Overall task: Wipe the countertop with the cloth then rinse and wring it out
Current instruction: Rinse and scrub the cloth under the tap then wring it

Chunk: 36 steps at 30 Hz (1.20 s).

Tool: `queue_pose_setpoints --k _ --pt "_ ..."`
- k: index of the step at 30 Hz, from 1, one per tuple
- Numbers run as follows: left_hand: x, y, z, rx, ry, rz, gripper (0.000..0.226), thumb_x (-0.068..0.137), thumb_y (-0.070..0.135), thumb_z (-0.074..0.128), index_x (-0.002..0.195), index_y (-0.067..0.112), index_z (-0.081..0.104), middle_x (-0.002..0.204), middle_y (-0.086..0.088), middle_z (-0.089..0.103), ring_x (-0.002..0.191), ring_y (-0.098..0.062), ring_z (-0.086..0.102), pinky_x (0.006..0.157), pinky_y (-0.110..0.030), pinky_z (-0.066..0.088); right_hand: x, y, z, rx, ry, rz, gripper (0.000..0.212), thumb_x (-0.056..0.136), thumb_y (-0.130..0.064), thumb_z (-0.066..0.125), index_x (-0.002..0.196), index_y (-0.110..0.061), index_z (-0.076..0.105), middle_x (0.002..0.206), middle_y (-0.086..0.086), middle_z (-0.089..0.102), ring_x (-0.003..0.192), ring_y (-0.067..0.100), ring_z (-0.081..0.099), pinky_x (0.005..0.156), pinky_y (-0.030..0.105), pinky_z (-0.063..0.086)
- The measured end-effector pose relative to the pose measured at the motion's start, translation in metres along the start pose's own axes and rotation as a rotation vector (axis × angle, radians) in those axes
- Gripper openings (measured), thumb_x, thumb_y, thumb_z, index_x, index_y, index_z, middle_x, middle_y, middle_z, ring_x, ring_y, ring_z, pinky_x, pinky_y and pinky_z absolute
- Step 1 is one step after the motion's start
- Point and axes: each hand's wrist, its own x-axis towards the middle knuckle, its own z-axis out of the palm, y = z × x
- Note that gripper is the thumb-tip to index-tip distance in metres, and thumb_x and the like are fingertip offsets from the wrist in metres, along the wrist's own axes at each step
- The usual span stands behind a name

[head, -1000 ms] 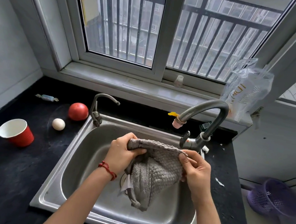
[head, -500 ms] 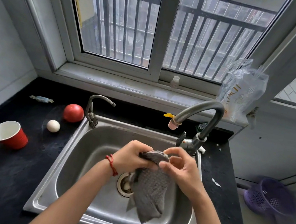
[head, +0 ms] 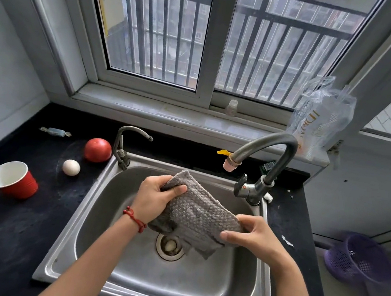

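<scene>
A grey waffle-weave cloth is stretched out above the steel sink, over the drain. My left hand grips its upper left corner, thumb on top. My right hand pinches its lower right edge. The large curved tap stands at the sink's back right; I see no water running from it. The black countertop lies on both sides of the sink.
On the left counter sit a red paper cup, a white egg, a red tomato and a wrapped candy. A small tap stands at the sink's back left. A purple basket is on the floor at right.
The cloth, bunched and hanging between my hands half a second ago, is now spread flat. My right hand has moved down and to the right along its edge.
</scene>
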Motion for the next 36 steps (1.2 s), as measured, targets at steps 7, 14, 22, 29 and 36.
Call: queue_pose_setpoints --k 7,14,22,29,36 --pt "-0.007 0.001 0.004 -0.221 0.081 -0.199 0.018 0.085 0.017 0.061 0.068 0.015 0.065 0.059 0.009 0.066 0.059 -0.005 0.059 0.060 -0.020 0.049 0.010 0.015 0.012 0.566 0.204 0.022 0.043 0.052 -0.033 0.080 0.082 -0.009 0.063 0.080 0.010 0.065 0.075 0.024 0.060 0.073 0.035 0.049" --pt "-0.013 -0.001 0.010 -0.553 0.067 -0.521 0.016 0.090 0.018 0.054 0.089 0.005 0.063 0.082 -0.009 0.068 0.069 -0.016 0.066 0.065 -0.029 0.057 0.019 0.019 0.030 0.652 0.424 0.085 0.061 0.062 -0.036 0.074 0.113 -0.015 0.050 0.103 0.013 0.065 0.082 0.018 0.069 0.070 0.031 0.057" --pt "-0.009 -0.014 -0.002 -0.171 -0.168 -0.360 0.060 0.068 0.002 0.075 0.117 0.033 0.058 0.123 -0.002 0.051 0.118 -0.022 0.049 0.106 -0.037 0.039 0.012 0.012 0.027 0.308 0.306 0.085 0.058 0.044 -0.027 0.090 0.096 -0.026 0.065 0.093 0.010 0.065 0.082 0.017 0.061 0.066 0.015 0.050" --pt "-0.013 -0.030 0.014 0.755 -0.394 -0.049 0.059 0.068 0.009 0.072 0.123 0.022 0.057 0.110 -0.001 0.045 0.112 -0.020 0.050 0.098 -0.023 0.039 0.017 0.017 0.042 -0.522 0.203 0.103 0.041 0.063 -0.005 0.075 0.101 -0.015 0.063 0.104 0.002 0.037 0.089 0.011 0.045 0.070 -0.007 0.032" --pt "-0.018 -0.039 0.005 0.799 -0.200 0.107 0.021 0.070 0.028 0.067 0.090 0.022 0.073 0.126 0.005 0.048 0.125 -0.012 0.041 0.104 -0.035 0.033 0.008 0.021 0.042 -0.649 0.346 0.004 0.022 0.067 -0.023 0.062 0.086 -0.022 0.070 0.112 -0.005 0.041 0.111 0.013 0.037 0.102 0.028 0.032"
